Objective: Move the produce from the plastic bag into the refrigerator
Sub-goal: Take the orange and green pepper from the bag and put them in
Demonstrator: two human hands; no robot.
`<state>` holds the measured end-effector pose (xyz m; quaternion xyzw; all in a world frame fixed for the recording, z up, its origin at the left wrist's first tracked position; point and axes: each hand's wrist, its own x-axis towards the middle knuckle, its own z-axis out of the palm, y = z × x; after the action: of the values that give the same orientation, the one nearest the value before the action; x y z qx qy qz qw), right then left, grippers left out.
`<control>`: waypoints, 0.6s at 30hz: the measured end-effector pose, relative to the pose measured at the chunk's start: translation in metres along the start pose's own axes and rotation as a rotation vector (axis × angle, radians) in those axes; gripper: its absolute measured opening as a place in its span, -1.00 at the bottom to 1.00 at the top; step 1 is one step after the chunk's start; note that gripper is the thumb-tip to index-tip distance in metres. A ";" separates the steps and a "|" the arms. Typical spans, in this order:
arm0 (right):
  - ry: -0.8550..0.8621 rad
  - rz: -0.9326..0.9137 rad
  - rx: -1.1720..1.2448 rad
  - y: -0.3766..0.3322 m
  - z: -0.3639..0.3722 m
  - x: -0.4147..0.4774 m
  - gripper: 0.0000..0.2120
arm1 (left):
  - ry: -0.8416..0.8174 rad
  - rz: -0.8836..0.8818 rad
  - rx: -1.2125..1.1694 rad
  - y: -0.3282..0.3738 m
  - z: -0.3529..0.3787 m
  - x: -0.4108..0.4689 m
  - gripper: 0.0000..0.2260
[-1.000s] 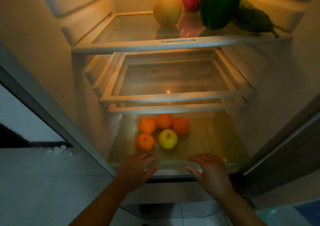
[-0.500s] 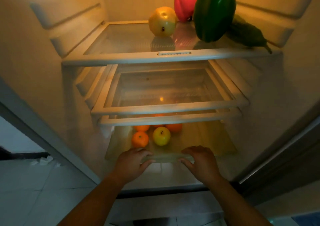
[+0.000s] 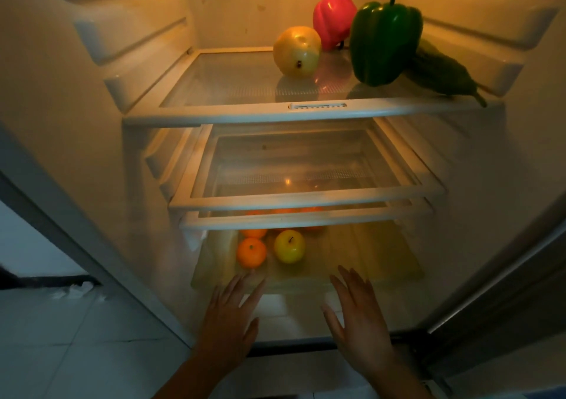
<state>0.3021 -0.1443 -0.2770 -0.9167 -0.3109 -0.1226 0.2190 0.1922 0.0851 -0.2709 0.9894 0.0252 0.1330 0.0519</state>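
Observation:
The refrigerator stands open before me. Its clear bottom drawer [image 3: 398, 254] holds an orange [image 3: 251, 252], a yellow apple [image 3: 289, 246] and more oranges half hidden under the shelf above. My left hand [image 3: 229, 316] and my right hand [image 3: 356, 316] are both flat with straight fingers, fingertips at the drawer's front edge, holding nothing. On the top glass shelf [image 3: 232, 83] sit a yellow fruit [image 3: 296, 51], a red pepper [image 3: 333, 19], a green pepper [image 3: 384, 35] and a dark green cucumber [image 3: 441, 74]. No plastic bag is in view.
Two bare glass shelves [image 3: 306, 198] sit between the top shelf and the drawer. The refrigerator's left wall edge [image 3: 76, 245] and the door frame at right [image 3: 505, 291] bound the opening. Pale floor tiles [image 3: 61, 337] lie at lower left.
The drawer has slid back into the refrigerator under the shelves. Both hands, which gripped its front rim, have let go and now lie flat with straight fingers at the rim.

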 end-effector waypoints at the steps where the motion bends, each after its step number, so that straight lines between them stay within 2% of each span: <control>1: -0.020 -0.003 -0.009 -0.001 -0.001 -0.004 -0.45 | -0.005 0.000 0.014 0.002 0.001 -0.001 -0.22; 3: -0.050 -0.020 -0.028 0.000 -0.002 -0.006 -0.43 | -0.015 -0.012 0.025 0.004 0.003 -0.002 -0.09; 6: -0.073 -0.041 -0.042 0.002 0.002 -0.004 -0.40 | -0.002 -0.025 0.041 0.005 0.006 0.000 -0.05; 8: -0.066 -0.057 -0.039 0.003 0.005 -0.003 -0.39 | -0.006 -0.034 0.045 0.005 0.009 0.001 -0.09; 13: -0.054 -0.045 -0.044 0.004 0.008 0.008 -0.37 | -0.063 -0.075 0.021 0.002 0.010 0.012 -0.35; 18: -0.112 0.001 -0.079 0.011 0.017 0.031 -0.37 | -0.110 -0.090 -0.020 -0.007 0.010 0.031 -0.36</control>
<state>0.3344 -0.1283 -0.2844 -0.9303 -0.3171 -0.0830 0.1649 0.2243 0.0930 -0.2732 0.9926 0.0654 0.0760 0.0690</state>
